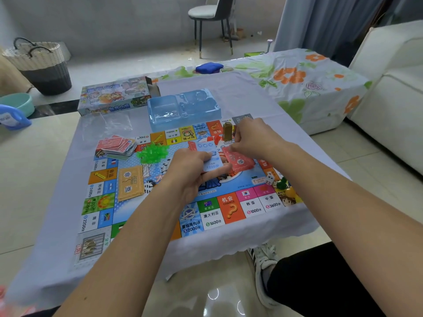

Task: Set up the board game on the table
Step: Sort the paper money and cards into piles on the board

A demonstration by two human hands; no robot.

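Note:
The colourful game board lies flat on the low table's pale cloth. Over its middle, my left hand grips a stack of light-blue cards between thumb and fingers. My right hand hovers just beyond, its fingers pinching at the top of that stack; what they hold is hidden. A red card deck lies under my right hand. On the board also sit an orange card deck, a heap of green plastic houses, a white die and a gold pawn.
A fanned pile of red cards rests at the board's far-left corner. Behind the board stand a blue plastic tray and the game box. A clear bag lies beside them. A sofa is at right.

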